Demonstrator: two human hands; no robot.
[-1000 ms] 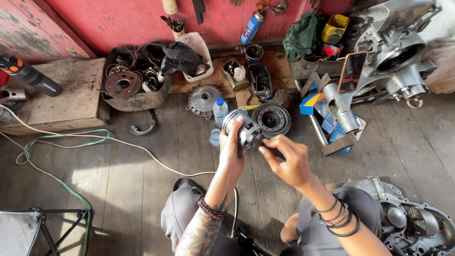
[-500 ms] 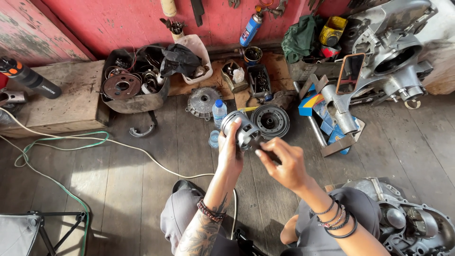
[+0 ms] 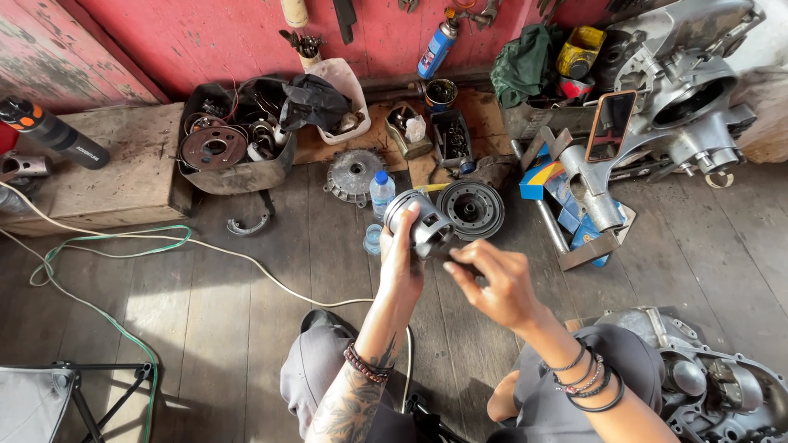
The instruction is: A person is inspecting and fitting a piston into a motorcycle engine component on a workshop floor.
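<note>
Two bare hands work on one grey metal cylinder (image 3: 423,226), held up above the wooden floor (image 3: 246,312). The left hand (image 3: 402,262) is wrapped tight around its round side. The right hand (image 3: 492,283) pinches its fingers together on a small dark piece (image 3: 454,264) at the bottom edge. The cylinder looks heavy, hard and smooth, maybe greasy, so the round side seems the best place to hold. A black ribbed wheel (image 3: 469,209) lies just behind.
</note>
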